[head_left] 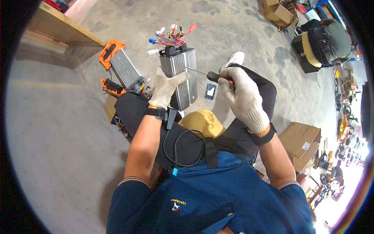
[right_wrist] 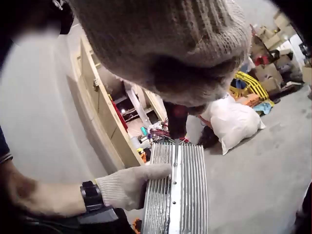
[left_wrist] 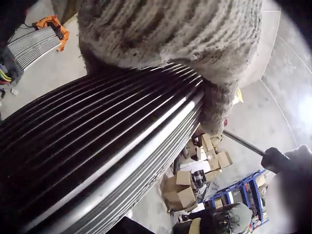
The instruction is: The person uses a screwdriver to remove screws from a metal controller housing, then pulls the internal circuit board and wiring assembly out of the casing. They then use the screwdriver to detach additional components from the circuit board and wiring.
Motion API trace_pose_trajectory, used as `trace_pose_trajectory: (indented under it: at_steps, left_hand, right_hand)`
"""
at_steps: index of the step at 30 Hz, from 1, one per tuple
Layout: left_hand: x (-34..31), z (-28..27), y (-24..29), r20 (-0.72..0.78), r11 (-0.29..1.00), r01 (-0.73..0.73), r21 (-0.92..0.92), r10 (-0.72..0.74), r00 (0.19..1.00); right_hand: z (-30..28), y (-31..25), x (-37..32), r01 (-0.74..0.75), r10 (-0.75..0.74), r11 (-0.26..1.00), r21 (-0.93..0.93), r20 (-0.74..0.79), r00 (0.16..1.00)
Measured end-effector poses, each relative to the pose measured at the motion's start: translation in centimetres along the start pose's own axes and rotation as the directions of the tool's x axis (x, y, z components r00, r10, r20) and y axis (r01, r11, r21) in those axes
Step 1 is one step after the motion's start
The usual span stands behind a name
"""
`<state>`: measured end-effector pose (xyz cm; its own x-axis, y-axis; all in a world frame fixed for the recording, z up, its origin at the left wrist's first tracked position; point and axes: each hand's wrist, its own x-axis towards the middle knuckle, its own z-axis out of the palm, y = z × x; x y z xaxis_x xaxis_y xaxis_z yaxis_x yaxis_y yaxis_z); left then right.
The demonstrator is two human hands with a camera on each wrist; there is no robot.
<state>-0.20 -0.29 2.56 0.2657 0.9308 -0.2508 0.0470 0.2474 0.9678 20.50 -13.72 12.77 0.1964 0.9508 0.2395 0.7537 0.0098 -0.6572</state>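
A silver finned metal box (head_left: 191, 84) stands between the person's knees, with a bundle of coloured wires and plugs (head_left: 175, 38) at its far end. The gloved left hand (head_left: 165, 87) grips the box from its left side, thumb across the fins. In the gloved right hand (head_left: 244, 97) is a screwdriver (head_left: 212, 76) with a black and red handle. Its shaft reaches the box's edge near the left thumb. The right wrist view shows that shaft (right_wrist: 176, 153) in line with a flat strip (right_wrist: 174, 192) bearing small holes. The right hand's fingers are curled round the handle.
A second finned box (head_left: 126, 69) with orange end pieces (head_left: 111, 51) lies on the floor at left. A small black-and-white rectangular object (head_left: 210, 91) lies beyond the yellow seat (head_left: 202, 120). Cardboard boxes (head_left: 299, 145) stand at right; another person (head_left: 327, 41) sits further off.
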Motion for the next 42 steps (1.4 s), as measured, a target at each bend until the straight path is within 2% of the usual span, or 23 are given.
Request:
trace_pose_trajectory:
  at_steps: [4,7,9,10,11,13,14,17,19,21,22,23,24,25,27,29,30,31,33,34,36,41,42]
  left_hand:
    - [-0.1,0.1,-0.1,0.017,0.998,0.049,-0.025,-0.048,0.999]
    - [0.1,-0.2,-0.6,0.075,0.993,0.113,0.012,-0.114,0.991]
    - [0.4,-0.5,-1.4,0.054,0.998,-0.012,0.063,0.009,0.998]
    - [0.7,-0.5,-1.7,0.055,0.998,-0.012,0.062,0.008,0.998]
    - [1.0,-0.7,-1.9,0.041,0.995,-0.023,0.092,0.019,0.999]
    - [0.7,-0.6,-1.3,0.026,0.992,-0.035,0.120,0.033,0.999]
    - [0.2,-0.5,-0.5,-0.003,0.980,-0.021,0.198,0.022,1.000]
    - [0.3,-0.8,-0.5,-0.028,0.952,-0.014,0.305,0.024,0.999]
    - [0.2,-1.0,-0.4,-0.027,0.941,-0.024,0.338,0.035,0.999]
    - [0.3,-0.9,-0.1,0.000,0.947,-0.090,0.308,0.094,0.996]
    - [0.3,-0.9,-0.3,0.005,0.947,-0.092,0.308,0.095,0.995]
    - [0.3,-1.0,-0.5,0.020,0.951,-0.082,0.298,0.079,0.997]
    - [0.4,-1.0,-0.3,0.032,0.955,-0.072,0.288,0.066,0.997]
    - [0.4,-1.0,-0.3,0.032,0.955,-0.073,0.288,0.066,0.997]
    - [0.3,-1.0,-0.2,-0.013,0.950,-0.026,0.312,0.032,0.999]
    - [0.4,-0.9,-0.1,-0.027,0.934,-0.016,0.356,0.027,0.999]
    - [0.3,-0.9,-0.1,-0.045,0.918,-0.002,0.397,0.021,0.999]
    - [0.2,-1.1,-0.1,-0.051,0.917,0.003,0.399,0.019,0.999]
    - [0.4,-1.0,0.1,-0.068,0.884,-0.002,0.467,0.038,0.997]
    - [0.5,-1.0,0.0,-0.061,0.885,-0.006,0.465,0.039,0.997]
    - [0.6,-1.4,-0.2,0.027,0.941,-0.071,0.331,0.066,0.997]
    - [0.5,-1.2,0.4,0.012,0.924,-0.078,0.374,0.079,0.997]
    - [0.4,-1.1,0.6,0.012,0.928,-0.067,0.366,0.067,0.998]
  right_hand:
    - [-0.3,1.3,0.0,0.099,-0.098,0.994,0.037,-0.038,0.994]
    - [-0.2,0.9,0.2,-0.067,0.079,0.977,0.205,-0.048,0.996]
    - [-0.3,-0.5,0.6,-0.529,0.548,0.747,0.403,0.078,0.833]
    - [-0.7,-0.9,0.8,-0.588,0.587,0.639,0.496,0.181,0.789]
    - [-0.9,-0.6,0.8,-0.588,0.587,0.639,0.495,0.181,0.789]
    - [-1.6,1.0,0.6,-0.811,0.597,0.187,0.555,0.591,0.542]
    - [-0.8,2.9,0.2,-0.862,0.582,0.090,0.499,0.676,0.452]
    - [-0.8,3.7,-0.2,-0.880,0.383,-0.095,0.466,0.833,0.399]
    - [-1.1,3.0,-0.1,-0.891,0.397,-0.046,0.451,0.827,0.398]
    - [-1.0,1.8,0.3,-0.822,0.503,0.504,0.265,0.684,0.529]
    - [-0.5,1.9,-0.6,-0.509,0.378,0.844,0.167,0.488,0.787]
    - [0.0,2.2,-1.4,-0.511,0.381,0.843,0.167,0.486,0.787]
    - [0.4,2.2,-1.6,-0.219,0.220,0.975,-0.042,0.319,0.922]
    - [0.8,2.0,-1.7,0.068,-0.009,0.953,-0.294,0.197,0.980]
    - [0.9,2.2,-1.7,0.033,0.050,0.940,-0.339,0.232,0.971]
    - [1.5,3.6,-1.8,-0.004,0.005,1.000,-0.025,0.026,1.000]
    - [0.8,2.5,-1.4,-0.401,0.376,0.878,0.260,0.144,0.916]
    - [0.0,2.1,-0.7,-0.624,0.562,0.625,0.469,0.284,0.777]
    - [0.6,3.8,-1.0,-0.661,0.590,0.058,0.748,0.508,0.627]
    - [0.7,4.5,-1.4,-0.658,0.595,0.059,0.751,0.503,0.627]
    - [1.1,5.5,-2.0,-0.745,0.538,-0.293,0.599,0.748,0.390]
    - [1.4,7.8,-2.7,-0.782,0.279,-0.393,0.484,0.873,0.400]
    - [0.9,6.1,-2.2,-0.863,0.470,0.097,0.496,0.742,0.479]
